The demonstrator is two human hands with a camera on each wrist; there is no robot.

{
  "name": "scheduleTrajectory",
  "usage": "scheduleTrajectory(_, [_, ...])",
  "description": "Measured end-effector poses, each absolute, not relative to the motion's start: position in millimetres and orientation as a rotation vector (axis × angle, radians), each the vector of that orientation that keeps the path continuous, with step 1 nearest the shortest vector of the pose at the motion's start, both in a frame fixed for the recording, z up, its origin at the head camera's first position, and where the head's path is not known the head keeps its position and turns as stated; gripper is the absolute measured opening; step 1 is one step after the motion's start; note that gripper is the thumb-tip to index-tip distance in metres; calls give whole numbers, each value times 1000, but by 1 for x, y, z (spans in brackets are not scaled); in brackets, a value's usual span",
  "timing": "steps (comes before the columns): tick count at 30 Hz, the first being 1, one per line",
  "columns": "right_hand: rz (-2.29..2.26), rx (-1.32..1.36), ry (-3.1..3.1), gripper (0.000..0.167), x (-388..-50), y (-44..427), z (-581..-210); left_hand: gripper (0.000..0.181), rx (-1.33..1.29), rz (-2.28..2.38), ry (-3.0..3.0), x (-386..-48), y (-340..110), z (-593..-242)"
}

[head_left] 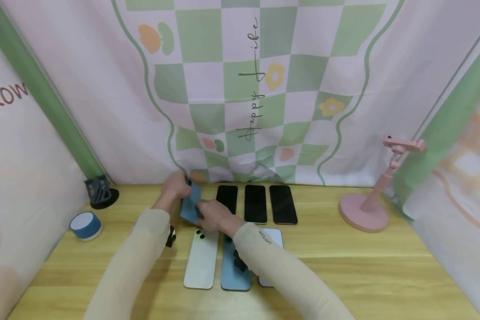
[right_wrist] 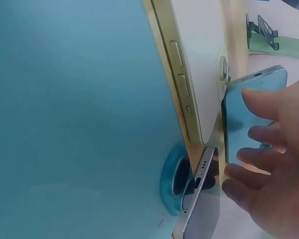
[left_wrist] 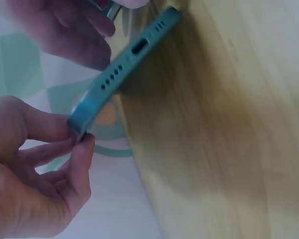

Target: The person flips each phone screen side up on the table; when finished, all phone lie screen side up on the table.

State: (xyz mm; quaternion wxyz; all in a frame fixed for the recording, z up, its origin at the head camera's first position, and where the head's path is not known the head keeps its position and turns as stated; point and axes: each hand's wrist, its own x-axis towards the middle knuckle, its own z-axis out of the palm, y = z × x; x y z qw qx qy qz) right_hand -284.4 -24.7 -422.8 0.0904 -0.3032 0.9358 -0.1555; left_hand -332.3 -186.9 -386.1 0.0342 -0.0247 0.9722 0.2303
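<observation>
My left hand pinches one edge of a blue phone raised at a tilt over the back left of the table. In the left wrist view, the left thumb and fingers grip its corner, with the port end facing the camera. On the phone's other side is my right hand. Its fingers look spread and loosely bent in the right wrist view, where the hand overlaps the phone; whether they touch it is unclear. Nearer lie a white phone and another blue phone.
Three phones with dark screens lie along the back. A pale phone is partly under my right sleeve. A blue-white round object and black stand are left, a pink stand right.
</observation>
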Motion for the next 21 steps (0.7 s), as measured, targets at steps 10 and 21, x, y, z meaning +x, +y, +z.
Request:
scheduleTrajectory(10, [-1221,-648,2472,42,-277,-17,-423,45,-135,477,3015,-332,-161,-379])
scheduleTrajectory(21, [-1916,-53,1934,39,-278,-14,-430,58,122,817,2962,-330,-152,-387])
